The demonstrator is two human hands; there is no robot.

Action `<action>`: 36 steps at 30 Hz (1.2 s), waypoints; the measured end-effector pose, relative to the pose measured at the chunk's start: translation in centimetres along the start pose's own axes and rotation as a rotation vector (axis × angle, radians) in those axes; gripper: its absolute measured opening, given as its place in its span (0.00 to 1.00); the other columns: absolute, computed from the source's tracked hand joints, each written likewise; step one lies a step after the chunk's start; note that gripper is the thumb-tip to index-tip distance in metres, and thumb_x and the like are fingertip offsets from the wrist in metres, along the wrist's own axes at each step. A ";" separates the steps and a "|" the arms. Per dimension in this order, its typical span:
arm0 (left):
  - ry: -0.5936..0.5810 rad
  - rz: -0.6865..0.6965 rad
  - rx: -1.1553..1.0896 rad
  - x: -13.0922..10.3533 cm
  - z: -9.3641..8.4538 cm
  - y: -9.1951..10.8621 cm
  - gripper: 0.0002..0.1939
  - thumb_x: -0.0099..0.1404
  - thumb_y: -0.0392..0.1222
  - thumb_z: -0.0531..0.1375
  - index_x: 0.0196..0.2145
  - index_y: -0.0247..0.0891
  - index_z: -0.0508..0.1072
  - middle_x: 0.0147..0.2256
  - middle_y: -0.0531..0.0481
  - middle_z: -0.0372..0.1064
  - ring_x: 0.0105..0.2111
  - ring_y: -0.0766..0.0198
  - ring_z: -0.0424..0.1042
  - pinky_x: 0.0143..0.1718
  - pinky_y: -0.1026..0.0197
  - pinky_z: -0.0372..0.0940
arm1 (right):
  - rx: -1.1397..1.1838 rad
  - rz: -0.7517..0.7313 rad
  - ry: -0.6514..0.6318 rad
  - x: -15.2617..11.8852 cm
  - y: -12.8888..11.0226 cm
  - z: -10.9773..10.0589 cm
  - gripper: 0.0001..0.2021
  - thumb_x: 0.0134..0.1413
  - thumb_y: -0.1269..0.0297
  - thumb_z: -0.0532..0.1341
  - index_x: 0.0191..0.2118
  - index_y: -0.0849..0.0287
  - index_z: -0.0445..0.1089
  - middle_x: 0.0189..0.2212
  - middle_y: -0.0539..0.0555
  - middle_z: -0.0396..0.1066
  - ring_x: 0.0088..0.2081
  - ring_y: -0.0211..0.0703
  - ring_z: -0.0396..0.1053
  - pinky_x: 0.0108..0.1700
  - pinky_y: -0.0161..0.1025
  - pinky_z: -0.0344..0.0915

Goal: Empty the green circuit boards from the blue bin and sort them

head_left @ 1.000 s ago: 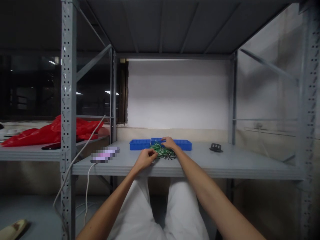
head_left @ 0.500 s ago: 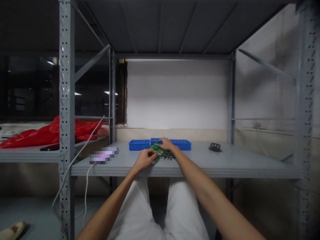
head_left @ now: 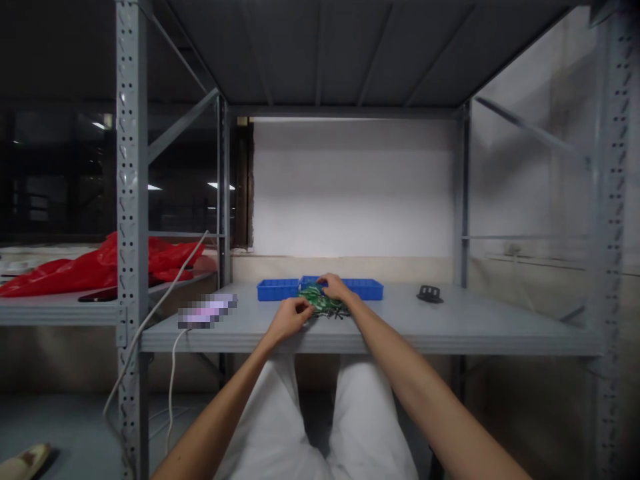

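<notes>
A loose pile of small green and dark pieces (head_left: 325, 306) lies on the grey shelf; I cannot make out what kind they are. At its left edge, my left hand (head_left: 291, 317) is closed, thumb and fingertips drawn together, and whatever they pinch is too small to tell. My right hand (head_left: 334, 287) reaches over the far side of the pile with its fingers bent in, and what is in them is hidden. Just behind the pile stand a blue compartment tray (head_left: 278, 292) on the left and a second blue tray (head_left: 369, 290), partly covered by my right hand.
A black slotted plastic piece (head_left: 430, 294) lies to the right on the shelf (head_left: 475, 327). To the left is a blurred-out flat device (head_left: 209, 311) with a white cable (head_left: 173, 373). A red plastic bag (head_left: 100, 267) covers the neighbouring shelf. Perforated metal posts (head_left: 132, 200) flank me.
My right hand has shifted very slightly to the right over the pile, its fingers bent further down. My left hand stays in place.
</notes>
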State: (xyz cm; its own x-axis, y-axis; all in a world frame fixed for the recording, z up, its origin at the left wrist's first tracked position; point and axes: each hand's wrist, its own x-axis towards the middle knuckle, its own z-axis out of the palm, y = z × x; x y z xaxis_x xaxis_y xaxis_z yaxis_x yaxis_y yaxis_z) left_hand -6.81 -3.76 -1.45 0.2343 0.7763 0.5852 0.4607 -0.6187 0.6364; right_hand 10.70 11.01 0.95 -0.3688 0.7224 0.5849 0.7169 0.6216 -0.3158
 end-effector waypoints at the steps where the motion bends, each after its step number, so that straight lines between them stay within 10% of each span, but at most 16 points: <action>1: -0.001 0.001 0.001 0.0 0.0 0.0 0.14 0.58 0.48 0.56 0.24 0.35 0.70 0.20 0.53 0.64 0.22 0.67 0.61 0.25 0.65 0.54 | 0.007 0.003 0.002 0.0 0.0 0.0 0.24 0.43 0.83 0.57 0.47 0.61 0.76 0.47 0.57 0.76 0.49 0.45 0.73 0.54 0.36 0.64; 13: 0.079 -0.013 -0.130 1.0 -1.0 -0.8 0.14 0.58 0.49 0.57 0.25 0.35 0.71 0.23 0.51 0.69 0.25 0.64 0.67 0.29 0.64 0.61 | 0.016 0.001 0.040 0.0 0.0 -0.1 0.21 0.47 0.83 0.55 0.45 0.60 0.76 0.46 0.55 0.76 0.48 0.41 0.72 0.52 0.33 0.64; 20: 0.263 0.003 0.439 3.3 -4.2 -2.4 0.13 0.62 0.41 0.55 0.41 0.34 0.74 0.40 0.43 0.75 0.41 0.58 0.72 0.47 0.59 0.64 | -0.102 0.058 0.198 -1.5 1.0 -3.7 0.16 0.55 0.73 0.56 0.48 0.60 0.73 0.51 0.58 0.72 0.56 0.47 0.64 0.59 0.40 0.56; 25: 0.137 -0.075 0.600 6.4 -6.2 -4.1 0.19 0.60 0.42 0.59 0.47 0.35 0.74 0.51 0.37 0.71 0.53 0.45 0.65 0.54 0.49 0.57 | -0.147 0.138 0.121 -4.5 4.0 -6.1 0.11 0.58 0.63 0.58 0.42 0.57 0.77 0.42 0.57 0.77 0.46 0.49 0.71 0.50 0.41 0.63; 36: -0.052 -0.117 0.654 8.1 -6.5 -7.2 0.17 0.64 0.40 0.52 0.47 0.40 0.75 0.48 0.44 0.74 0.48 0.54 0.71 0.49 0.58 0.61 | -0.128 0.141 0.026 -5.9 5.0 -6.1 0.16 0.56 0.70 0.57 0.47 0.50 0.75 0.47 0.50 0.77 0.49 0.44 0.71 0.52 0.38 0.61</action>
State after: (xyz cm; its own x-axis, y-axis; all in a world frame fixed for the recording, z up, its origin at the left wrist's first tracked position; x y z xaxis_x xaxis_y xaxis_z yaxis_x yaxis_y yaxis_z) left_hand -13.82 6.15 2.01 0.1840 0.8490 0.4953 0.9062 -0.3417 0.2490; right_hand 20.07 8.02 0.50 -0.2454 0.7908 0.5608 0.8303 0.4701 -0.2996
